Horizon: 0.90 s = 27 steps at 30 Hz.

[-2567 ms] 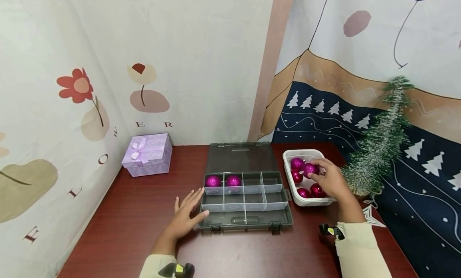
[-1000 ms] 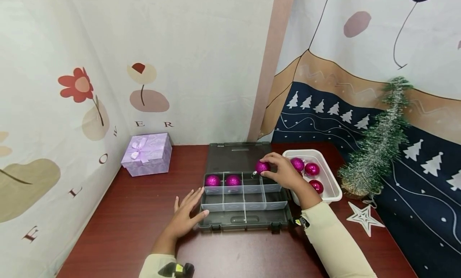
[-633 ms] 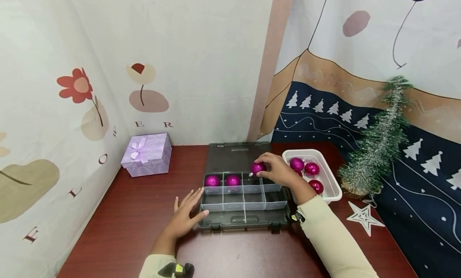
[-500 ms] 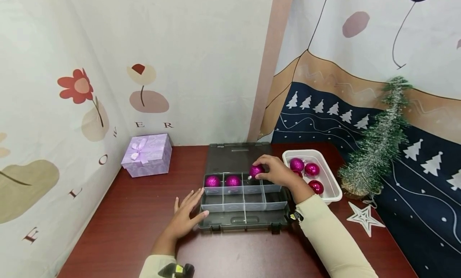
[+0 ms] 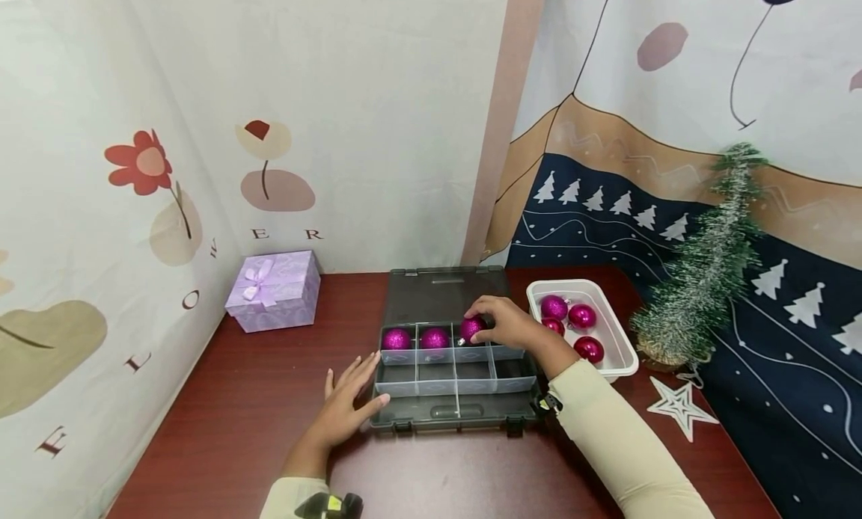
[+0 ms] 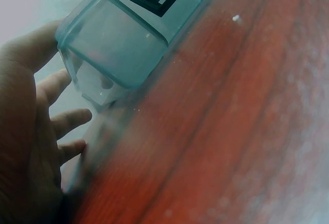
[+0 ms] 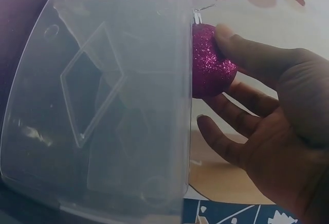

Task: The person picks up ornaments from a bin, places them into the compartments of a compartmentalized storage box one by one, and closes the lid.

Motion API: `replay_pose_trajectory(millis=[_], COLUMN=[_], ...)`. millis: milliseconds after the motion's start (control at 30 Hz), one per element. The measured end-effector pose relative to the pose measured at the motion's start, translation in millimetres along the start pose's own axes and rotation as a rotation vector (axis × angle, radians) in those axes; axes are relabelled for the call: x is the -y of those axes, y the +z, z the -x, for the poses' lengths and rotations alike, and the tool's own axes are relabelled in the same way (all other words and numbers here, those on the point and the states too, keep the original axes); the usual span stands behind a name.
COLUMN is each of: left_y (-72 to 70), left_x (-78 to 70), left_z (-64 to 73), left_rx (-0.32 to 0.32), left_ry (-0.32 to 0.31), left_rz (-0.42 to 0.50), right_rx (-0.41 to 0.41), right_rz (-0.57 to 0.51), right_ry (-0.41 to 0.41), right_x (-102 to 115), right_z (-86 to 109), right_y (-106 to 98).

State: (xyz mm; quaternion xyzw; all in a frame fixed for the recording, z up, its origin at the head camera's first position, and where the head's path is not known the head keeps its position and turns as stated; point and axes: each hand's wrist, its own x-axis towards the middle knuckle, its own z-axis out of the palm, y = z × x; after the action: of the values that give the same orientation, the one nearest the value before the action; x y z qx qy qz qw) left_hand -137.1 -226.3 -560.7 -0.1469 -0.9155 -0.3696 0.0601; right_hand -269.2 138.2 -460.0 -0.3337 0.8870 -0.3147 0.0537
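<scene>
Clock directions read from the organizer box [image 5: 501, 408] at centre, 12 being the far side of the table [image 5: 404, 470], head view.

Right hand [image 5: 509, 326]: near 2 o'clock, reaching over the box. Thumb and fingers pinch a held glitter ball [image 5: 474, 329], magenta, spread only as wide as the ball. Ball sits at the third compartment from the left, back row, its silver cap [image 5: 461, 342] turned toward 8 o'clock. Contact with the compartment floor: cannot tell. Right wrist view shows the ball partly behind a translucent wall.

Left hand [image 5: 350, 403]: between 8 and 9 o'clock, fingers straight and fanned, resting against the box's left end; grips nothing.

Box: grey, lid [image 5: 431, 289] laid back toward 12. First glitter ball [image 5: 396, 339] and second glitter ball [image 5: 435, 338] occupy back-row compartments one and two.

White bin [image 5: 609, 336]: between 2 and 3 o'clock. Contains one purple glitter ball [image 5: 554, 306] and three shiny balls [image 5: 582, 315].

Surroundings: lilac gift box [image 5: 276, 291] at 10 o'clock; tinsel tree [image 5: 703, 265] near 2, beyond the bin; white star [image 5: 682, 408] at 3, flat on the table.
</scene>
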Motion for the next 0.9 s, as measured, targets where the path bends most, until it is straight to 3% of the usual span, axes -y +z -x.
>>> replay_pose_trajectory(millis=[500, 900], left_y=[0.5, 0.7], left_x=[-0.5, 0.6], left_z=[0.7, -0.6], left_rx=[0.001, 0.003], left_ry=[-0.004, -0.001], left_rz=[0.003, 0.008], right_rx=[0.04, -0.034], right_rz=[0.011, -0.078], right_ry=[0.042, 0.091], right_x=[-1.4, -10.2], right_z=[0.7, 16.7], right_y=[-0.4, -17.1])
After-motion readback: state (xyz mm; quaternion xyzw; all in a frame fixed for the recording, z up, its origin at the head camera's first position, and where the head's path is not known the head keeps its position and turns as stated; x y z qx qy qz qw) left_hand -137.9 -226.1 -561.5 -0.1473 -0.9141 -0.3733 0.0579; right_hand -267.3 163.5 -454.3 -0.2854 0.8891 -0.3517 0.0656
